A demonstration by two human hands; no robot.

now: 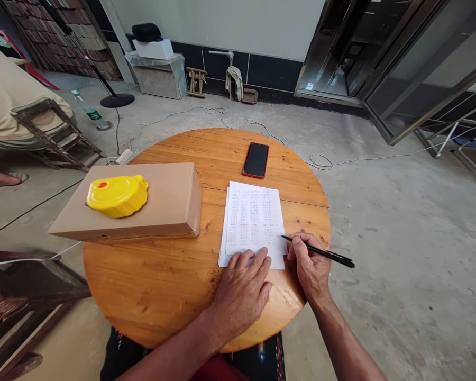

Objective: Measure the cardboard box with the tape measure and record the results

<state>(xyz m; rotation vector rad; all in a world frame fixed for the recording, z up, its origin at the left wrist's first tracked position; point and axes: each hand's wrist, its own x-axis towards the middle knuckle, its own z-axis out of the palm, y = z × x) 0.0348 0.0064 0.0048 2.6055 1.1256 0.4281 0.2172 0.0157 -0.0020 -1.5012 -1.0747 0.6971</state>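
Observation:
A white sheet of paper (254, 219) covered in rows of small handwritten figures lies on the round wooden table (174, 280). My left hand (241, 288) rests flat on the paper's near edge, fingers stretched out. My right hand (309, 264) is closed round a black pen (321, 254), whose tip touches the paper's right edge. A phone with a red case (256, 160) lies face up beyond the paper. To the left sits a cardboard box (158, 206) with a yellow tape measure (117, 196) on top.
A folding wooden chair (55, 135) with a cushion stands at the left, a plastic bottle (90, 111) and a stand base (117, 100) beyond it. Cables (321, 159) trail over the concrete floor. Glass doors (381, 63) are at the right. A dark wooden frame (24, 301) is near left.

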